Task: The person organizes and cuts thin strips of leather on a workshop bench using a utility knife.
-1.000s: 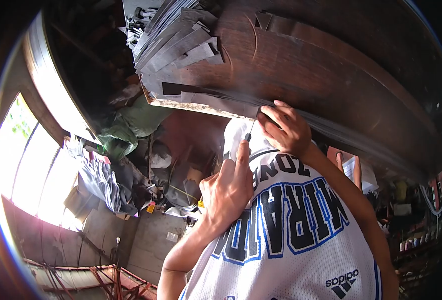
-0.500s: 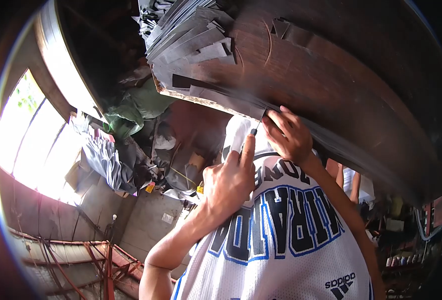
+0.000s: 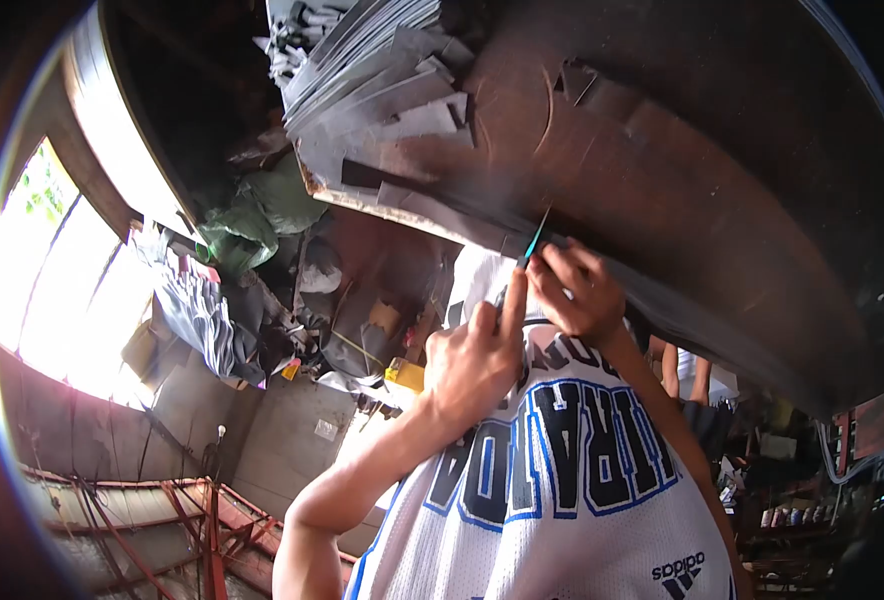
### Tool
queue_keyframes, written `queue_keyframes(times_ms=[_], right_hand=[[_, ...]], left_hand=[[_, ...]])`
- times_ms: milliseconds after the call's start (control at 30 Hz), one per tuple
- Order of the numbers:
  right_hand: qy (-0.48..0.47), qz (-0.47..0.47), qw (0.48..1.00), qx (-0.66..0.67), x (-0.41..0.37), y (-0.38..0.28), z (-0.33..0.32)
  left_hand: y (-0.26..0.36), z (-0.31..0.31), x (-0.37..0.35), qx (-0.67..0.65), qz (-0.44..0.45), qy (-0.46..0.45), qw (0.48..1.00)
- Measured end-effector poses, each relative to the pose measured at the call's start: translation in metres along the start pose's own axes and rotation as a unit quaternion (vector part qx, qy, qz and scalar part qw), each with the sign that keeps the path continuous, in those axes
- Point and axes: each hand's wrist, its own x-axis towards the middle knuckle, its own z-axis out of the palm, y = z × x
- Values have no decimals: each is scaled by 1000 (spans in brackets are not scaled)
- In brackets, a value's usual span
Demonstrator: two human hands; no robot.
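Note:
My left hand [image 3: 474,365] is closed around a slim cutting knife [image 3: 534,243], its index finger stretched along the tool. The thin blade points up and away from me, a bluish glint on it, over the near edge of a dark brown tabletop [image 3: 642,190]. Right beside the blade, my right hand [image 3: 580,290] rests with bent fingers on a dark strip of sheet material [image 3: 497,228] along that edge. Whether the fingers pinch the strip or only press it is hard to see. More of the strip runs left along the edge.
Stacked grey sheet pieces [image 3: 382,75] lie on the table's far left corner. Below left are a green plastic bag [image 3: 277,205], a bundle of grey sheets [image 3: 202,315] and a yellow object [image 3: 405,375]. Another person [image 3: 687,372] stands at the right.
My left hand has moved slightly up and right, and the knife's blade now reaches further over the tabletop. My right hand stays by the edge with its fingers more bent. The view shifted slightly.

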Motion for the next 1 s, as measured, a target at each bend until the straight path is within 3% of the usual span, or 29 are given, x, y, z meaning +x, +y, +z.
queue_keyframes(times_ms=[167, 300, 500, 633, 700, 1000], right_hand=[[15, -5, 1000, -9, 3, -6, 0], [47, -4, 999, -11, 5, -5, 3], [46, -1, 999, 4, 12, 10, 2], [50, -25, 998, -27, 18, 18, -2], [50, -41, 997, -49, 19, 22, -2], [79, -35, 995, -48, 22, 28, 3]], left_hand=[[-3, 6, -8, -30, -7, 66, 997], [-24, 46, -12, -46, 36, 185, 981], [-23, 78, -1, -62, 31, 253, 965], [3, 44, -4, -45, -36, 191, 980], [2, 46, -8, -60, -36, 219, 973], [-16, 37, -25, -22, -11, 156, 987]])
